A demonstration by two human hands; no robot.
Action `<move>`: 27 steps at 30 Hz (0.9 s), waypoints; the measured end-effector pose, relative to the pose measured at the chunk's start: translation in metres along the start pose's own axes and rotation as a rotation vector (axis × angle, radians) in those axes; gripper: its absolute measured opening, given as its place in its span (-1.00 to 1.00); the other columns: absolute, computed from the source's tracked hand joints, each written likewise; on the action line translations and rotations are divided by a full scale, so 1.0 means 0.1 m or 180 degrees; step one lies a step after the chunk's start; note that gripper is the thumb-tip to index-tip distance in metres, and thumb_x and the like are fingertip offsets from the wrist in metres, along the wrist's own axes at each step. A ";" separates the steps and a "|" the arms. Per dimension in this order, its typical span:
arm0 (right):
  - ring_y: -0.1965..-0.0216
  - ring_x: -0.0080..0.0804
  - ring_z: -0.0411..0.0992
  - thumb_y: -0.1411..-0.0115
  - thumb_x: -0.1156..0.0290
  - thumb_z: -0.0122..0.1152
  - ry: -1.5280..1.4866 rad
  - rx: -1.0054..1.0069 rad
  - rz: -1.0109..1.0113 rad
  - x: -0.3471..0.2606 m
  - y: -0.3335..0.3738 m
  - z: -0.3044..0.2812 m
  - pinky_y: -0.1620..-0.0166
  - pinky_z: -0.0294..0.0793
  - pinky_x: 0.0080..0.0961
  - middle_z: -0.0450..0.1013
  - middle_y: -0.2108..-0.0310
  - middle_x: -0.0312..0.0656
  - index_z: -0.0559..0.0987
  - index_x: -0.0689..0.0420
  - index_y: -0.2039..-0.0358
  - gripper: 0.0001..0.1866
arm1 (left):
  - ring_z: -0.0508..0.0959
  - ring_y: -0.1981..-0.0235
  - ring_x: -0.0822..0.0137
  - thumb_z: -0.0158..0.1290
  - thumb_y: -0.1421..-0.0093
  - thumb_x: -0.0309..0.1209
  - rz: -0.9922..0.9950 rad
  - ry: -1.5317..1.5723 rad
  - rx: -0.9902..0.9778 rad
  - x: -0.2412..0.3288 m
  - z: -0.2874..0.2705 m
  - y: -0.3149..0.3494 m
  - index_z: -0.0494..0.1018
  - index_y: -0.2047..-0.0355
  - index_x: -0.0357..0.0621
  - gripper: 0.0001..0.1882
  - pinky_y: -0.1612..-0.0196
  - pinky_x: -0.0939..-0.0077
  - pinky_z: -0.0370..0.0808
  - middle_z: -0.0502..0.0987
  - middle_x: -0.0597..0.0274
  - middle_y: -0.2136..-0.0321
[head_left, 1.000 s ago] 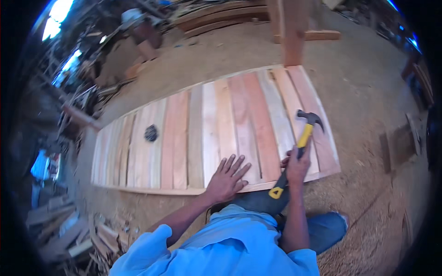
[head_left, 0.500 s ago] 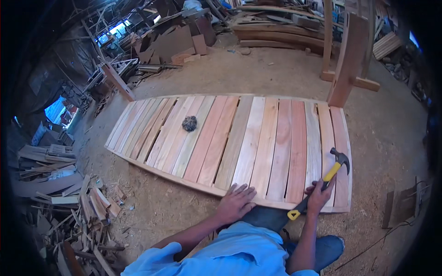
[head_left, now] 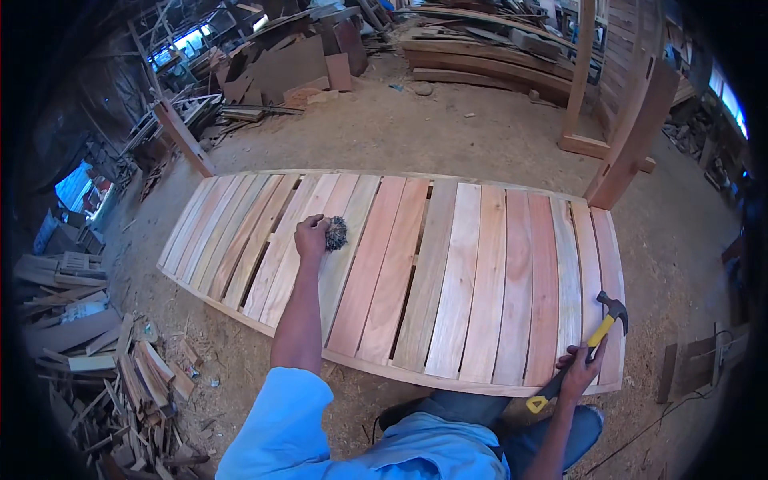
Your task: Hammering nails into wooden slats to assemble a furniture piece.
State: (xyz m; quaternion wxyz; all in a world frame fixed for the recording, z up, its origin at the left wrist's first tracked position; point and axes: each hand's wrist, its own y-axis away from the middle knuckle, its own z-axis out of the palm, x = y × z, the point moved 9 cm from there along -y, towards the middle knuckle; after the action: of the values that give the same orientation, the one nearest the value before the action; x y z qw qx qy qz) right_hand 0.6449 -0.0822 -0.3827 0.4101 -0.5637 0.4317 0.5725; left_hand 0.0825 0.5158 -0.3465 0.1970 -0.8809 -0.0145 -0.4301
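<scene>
A slatted wooden panel (head_left: 512, 280) lies in front of me, its boards pinkish, pale and greenish. On its left half sits a small dark, spiky heap (head_left: 336, 234) that looks like loose nails. My left hand (head_left: 311, 237) is at the left edge of this heap, fingers bent in and closed; what they pinch is hidden. A claw hammer (head_left: 602, 330) with a yellow and black handle is in my right hand (head_left: 582, 371), gripped mid-handle. Its dark head points up and away, over the panel's right end.
Wooden posts rise at the panel's far right corner (head_left: 632, 136) and far left corner (head_left: 186, 140). Scrap wood (head_left: 152, 368) is heaped on the floor at left. Stacked planks (head_left: 488, 68) and brown sheets (head_left: 288, 72) lie at the back.
My left hand has left the panel's near edge and reached forward and left to the dark heap. The view has shifted slightly; my right hand still grips the hammer.
</scene>
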 end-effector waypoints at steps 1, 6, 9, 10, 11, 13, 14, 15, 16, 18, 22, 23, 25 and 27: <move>0.63 -0.53 0.47 -0.63 0.42 0.07 0.0001 0.0092 0.0025 -0.02 0.03 -0.02 0.58 0.57 -0.50 0.55 0.39 -0.19 0.01 -0.07 -0.72 -0.23 | 0.78 0.17 0.13 0.36 -0.30 -0.39 0.0009 0.0012 -0.0061 -0.02 0.07 -0.06 0.80 0.10 -0.21 -0.78 0.02 0.23 0.67 0.81 0.01 0.18; 0.61 -0.57 0.46 -0.61 0.46 0.10 0.0234 0.0325 -0.0009 -0.27 0.36 -0.25 0.56 0.53 -0.53 0.53 0.42 -0.23 0.02 -0.09 -0.72 -0.21 | 0.75 0.22 0.30 0.33 -0.35 -0.33 -0.0169 0.0952 -0.0367 -0.28 0.39 -0.22 0.79 0.09 -0.23 -0.76 0.04 0.36 0.65 0.81 0.16 0.22; 0.57 -0.60 0.42 -0.53 0.54 0.17 0.0507 0.0642 -0.0189 -0.66 0.76 -0.39 0.51 0.47 -0.54 0.58 0.38 -0.24 0.03 -0.08 -0.73 -0.13 | 0.69 -0.13 0.14 0.07 -0.48 -0.43 0.1171 0.0182 0.0202 -0.50 -0.07 -0.54 0.68 -0.12 -0.30 -0.67 -0.32 0.21 0.54 0.74 0.00 -0.06; 0.56 -0.58 0.44 -0.51 0.57 0.16 0.0549 0.0669 -0.0268 -0.71 0.88 -0.52 0.50 0.49 -0.53 0.57 0.39 -0.25 0.01 -0.06 -0.73 -0.11 | 0.65 -0.21 0.15 -0.01 -0.46 -0.52 0.1732 -0.0284 0.0325 -0.39 -0.04 -0.62 0.67 -0.10 -0.36 -0.66 -0.40 0.21 0.50 0.71 -0.06 -0.12; 0.55 -0.57 0.45 -0.50 0.60 0.15 0.0597 0.0687 -0.0343 -0.67 0.95 -0.65 0.49 0.51 -0.51 0.56 0.40 -0.27 0.00 -0.05 -0.73 -0.10 | 0.62 -0.25 0.13 -0.02 -0.51 -0.55 0.1309 0.0394 0.0188 -0.57 -0.12 -0.75 0.63 -0.17 -0.39 -0.66 -0.44 0.20 0.46 0.68 -0.08 -0.18; 0.55 -0.54 0.47 -0.53 0.54 0.17 0.0427 0.0587 -0.0315 -0.89 0.98 -0.88 0.47 0.53 -0.53 0.51 0.41 -0.30 -0.05 -0.03 -0.73 -0.09 | 0.64 -0.17 0.18 0.08 -0.58 -0.46 0.0440 0.1478 -0.0195 -0.41 0.00 -0.72 0.62 -0.18 -0.39 -0.70 -0.36 0.23 0.53 0.69 0.00 -0.13; 0.55 -0.55 0.46 -0.54 0.52 0.17 0.0633 0.0711 -0.0145 -0.93 0.99 -1.13 0.48 0.52 -0.54 0.51 0.40 -0.30 -0.03 -0.03 -0.73 -0.11 | 0.65 -0.10 0.28 0.10 -0.57 -0.44 0.0663 0.0833 -0.0420 0.14 0.41 -0.16 0.64 -0.16 -0.33 -0.71 -0.25 0.32 0.57 0.71 0.08 -0.06; 0.56 -0.56 0.45 -0.55 0.49 0.17 0.0604 0.0619 0.0040 -0.91 0.99 -1.26 0.48 0.52 -0.55 0.51 0.39 -0.30 0.00 -0.03 -0.73 -0.14 | 0.64 -0.05 0.31 0.13 -0.57 -0.40 0.0694 0.0673 -0.0681 0.71 0.40 0.26 0.65 -0.16 -0.30 -0.71 -0.21 0.39 0.57 0.69 0.13 -0.04; 0.56 -0.56 0.45 -0.55 0.49 0.17 0.0654 0.0805 0.0029 -0.97 1.08 -1.48 0.48 0.52 -0.55 0.51 0.39 -0.30 0.00 -0.03 -0.73 -0.14 | 0.63 0.00 0.34 0.16 -0.57 -0.37 0.0737 0.0501 -0.0922 1.13 0.53 0.68 0.66 -0.16 -0.27 -0.71 -0.17 0.46 0.58 0.68 0.19 -0.01; 0.53 -0.58 0.46 -0.56 0.47 0.15 0.1327 0.0679 0.0074 -0.97 1.10 -1.63 0.47 0.51 -0.57 0.52 0.36 -0.29 0.08 0.00 -0.71 -0.20 | 0.63 0.02 0.38 0.12 -0.57 -0.41 0.1399 0.1053 -0.1330 1.84 0.74 1.54 0.67 -0.11 -0.30 -0.74 -0.08 0.51 0.57 0.67 0.25 0.02; 0.43 -0.10 0.60 -0.51 0.51 0.16 0.2898 0.0792 -0.0753 -0.90 1.20 -1.87 0.33 0.61 -0.15 0.61 0.30 0.01 0.14 0.01 -0.68 -0.21 | 0.67 0.01 0.33 0.14 -0.40 -0.57 0.1761 0.1746 -0.3097 3.19 1.59 3.80 0.69 -0.07 -0.24 -0.72 -0.14 0.41 0.57 0.72 0.20 0.03; 0.43 -0.10 0.60 -0.51 0.51 0.16 0.2871 0.0792 -0.0741 -0.79 1.19 -1.89 0.33 0.61 -0.15 0.61 0.30 0.01 0.14 0.01 -0.68 -0.21 | 0.69 0.02 0.29 0.18 -0.39 -0.52 0.1925 0.1978 -0.3421 3.53 1.62 4.28 0.70 -0.03 -0.26 -0.75 -0.13 0.39 0.58 0.75 0.16 0.09; 0.35 0.22 0.62 -0.48 0.48 0.20 0.3464 0.0612 -0.0782 -0.60 1.17 -1.81 0.24 0.58 0.13 0.63 0.26 0.18 0.17 0.03 -0.66 -0.21 | 0.71 -0.01 0.19 0.23 -0.35 -0.51 0.2296 0.1992 -0.3688 3.90 1.87 5.09 0.71 0.01 -0.27 -0.76 -0.15 0.32 0.57 0.76 0.06 0.10; 0.32 0.27 0.61 -0.48 0.43 0.22 0.3489 0.0560 -0.0549 -0.52 1.16 -1.76 0.23 0.57 0.18 0.63 0.25 0.19 0.19 0.03 -0.65 -0.22 | 0.70 0.03 0.12 0.24 -0.33 -0.48 0.2492 0.1943 -0.4017 4.23 2.01 5.66 0.73 0.07 -0.24 -0.79 -0.12 0.29 0.58 0.76 0.02 0.12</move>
State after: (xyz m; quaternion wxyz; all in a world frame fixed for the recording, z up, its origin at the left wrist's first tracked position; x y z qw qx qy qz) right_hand 0.5868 -0.2828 -0.3258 0.2166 -0.7757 0.5801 0.1220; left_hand 0.6106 0.0052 -0.3240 -0.2063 -0.6108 0.5959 -0.4789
